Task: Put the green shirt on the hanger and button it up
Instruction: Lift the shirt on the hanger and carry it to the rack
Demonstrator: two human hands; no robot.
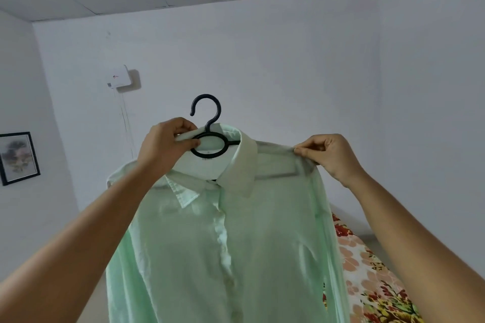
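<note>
A pale green shirt (236, 244) hangs on a dark hanger (207, 123), held up in front of me at chest height. The hanger's hook rises above the collar, and its arms show faintly through the thin fabric at both shoulders. My left hand (168, 144) grips the hanger's ring together with the left side of the collar. My right hand (328, 155) pinches the fabric at the shirt's right shoulder seam. The front placket lies closed down the middle, and the collar points fold down. The shirt's lower part runs out of view.
A bed with a floral cover (372, 278) lies low on the right behind the shirt. A white box (119, 77) with a cable is mounted on the far wall. A framed picture (18, 157) hangs on the left wall.
</note>
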